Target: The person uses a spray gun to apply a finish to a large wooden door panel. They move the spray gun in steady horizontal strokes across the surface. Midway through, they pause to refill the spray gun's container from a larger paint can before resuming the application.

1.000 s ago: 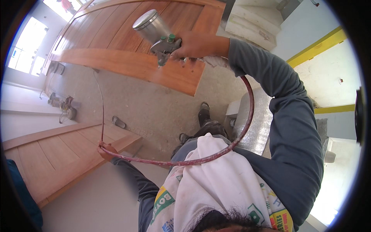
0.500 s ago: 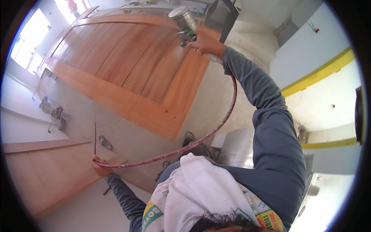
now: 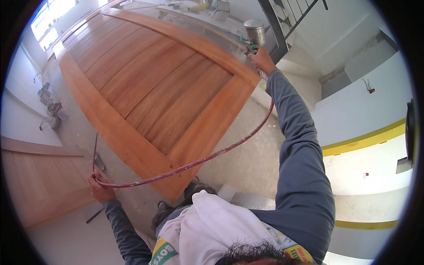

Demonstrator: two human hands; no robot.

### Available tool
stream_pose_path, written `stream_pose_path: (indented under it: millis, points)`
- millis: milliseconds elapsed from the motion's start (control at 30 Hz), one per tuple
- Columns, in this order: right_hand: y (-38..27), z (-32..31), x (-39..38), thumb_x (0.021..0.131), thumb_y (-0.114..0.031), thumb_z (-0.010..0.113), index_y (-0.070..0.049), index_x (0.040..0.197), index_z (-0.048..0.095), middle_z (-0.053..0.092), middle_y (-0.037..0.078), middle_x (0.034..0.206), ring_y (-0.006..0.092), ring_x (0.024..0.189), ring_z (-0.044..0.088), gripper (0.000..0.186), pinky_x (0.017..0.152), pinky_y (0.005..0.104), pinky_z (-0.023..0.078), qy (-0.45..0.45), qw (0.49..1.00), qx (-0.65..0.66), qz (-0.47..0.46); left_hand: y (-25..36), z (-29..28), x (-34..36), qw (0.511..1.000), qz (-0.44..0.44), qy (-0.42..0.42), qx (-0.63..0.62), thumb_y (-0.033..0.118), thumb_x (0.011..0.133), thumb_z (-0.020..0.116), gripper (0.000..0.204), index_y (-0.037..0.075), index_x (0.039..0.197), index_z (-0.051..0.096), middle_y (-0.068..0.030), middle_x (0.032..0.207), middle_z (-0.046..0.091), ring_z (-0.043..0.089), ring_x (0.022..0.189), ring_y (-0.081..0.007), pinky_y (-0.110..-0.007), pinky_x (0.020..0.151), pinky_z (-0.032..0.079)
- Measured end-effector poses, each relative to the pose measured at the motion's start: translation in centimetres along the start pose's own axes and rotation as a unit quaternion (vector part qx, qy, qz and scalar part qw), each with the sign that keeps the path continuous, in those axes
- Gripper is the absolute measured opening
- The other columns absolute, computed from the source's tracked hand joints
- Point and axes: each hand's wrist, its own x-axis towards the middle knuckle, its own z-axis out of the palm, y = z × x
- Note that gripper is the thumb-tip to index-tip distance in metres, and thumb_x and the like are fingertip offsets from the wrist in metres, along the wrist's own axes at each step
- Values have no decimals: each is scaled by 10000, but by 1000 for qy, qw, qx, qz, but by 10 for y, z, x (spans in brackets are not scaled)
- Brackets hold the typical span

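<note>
In my right hand (image 3: 263,61) is a spray gun (image 3: 253,36) with a round silver cup on top and green knobs. My right arm is stretched far forward, and the gun is beside the far right edge of a large reddish-brown wooden door panel (image 3: 150,70). A dark red hose (image 3: 194,164) hangs from below the gun and bows across in front of me. At the lower left my left hand (image 3: 101,186) is closed round that hose. From there the hose runs up behind the panel's edge. The gun's trigger is hidden by my fingers.
A paler wooden panel (image 3: 44,179) lies at the left. Machinery with cables (image 3: 53,112) stands on the floor by the left wall. Behind the door is a cluttered table (image 3: 190,20). A dark metal railing (image 3: 304,17) rises at the far right, near a wall with yellow bands (image 3: 366,138).
My right hand has carried the spray gun to the right, past the panel's edge. My left hand, still on the hose, has shifted slightly left. The view has turned, showing the panel nearer.
</note>
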Motion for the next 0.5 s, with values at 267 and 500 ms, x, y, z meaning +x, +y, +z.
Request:
stream_pose_path:
  millis: [267, 500]
  points:
    - [-39, -21, -53, 868, -145, 657, 26, 1059, 618, 623, 63, 726, 140, 565, 597, 259, 443, 297, 499, -45, 998, 31, 43, -12, -12, 12, 997, -47, -45, -44, 458, 1003, 471, 406, 70, 1008, 591, -184, 915, 696, 670, 866, -407, -480, 724, 509]
    - [-141, -23, -163, 876, -182, 679, -7, 1011, 638, 600, 27, 721, 93, 595, 583, 224, 438, 251, 456, -155, 973, 151, 80, -79, -19, 28, 994, -77, -61, -53, 508, 992, 455, 459, 73, 1015, 597, -177, 924, 698, 674, 873, -396, -475, 733, 512]
